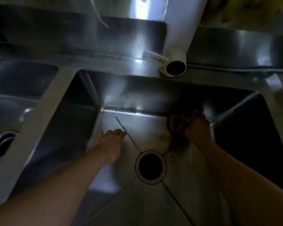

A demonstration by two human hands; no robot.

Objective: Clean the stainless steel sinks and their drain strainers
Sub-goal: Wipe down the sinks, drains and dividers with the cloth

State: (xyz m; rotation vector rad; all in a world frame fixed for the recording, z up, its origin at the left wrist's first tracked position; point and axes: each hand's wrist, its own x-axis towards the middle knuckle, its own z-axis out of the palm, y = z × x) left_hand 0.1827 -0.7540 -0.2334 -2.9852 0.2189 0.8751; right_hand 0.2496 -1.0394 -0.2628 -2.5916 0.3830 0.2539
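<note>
**Middle sink: scrubbing under way, far right corner**

Right hand grips a dark scrubbing pad, pressed to the sink floor near the far right corner. Left hand rests on the floor, fingers lightly bent, holding nothing. Yellowish smears lie between pad and drain, so the floor is judged not yet clean. The drain is open, no strainer seen in it. The neighbouring sink on the left shows its own drain fitting; its state cannot be told.
</note>
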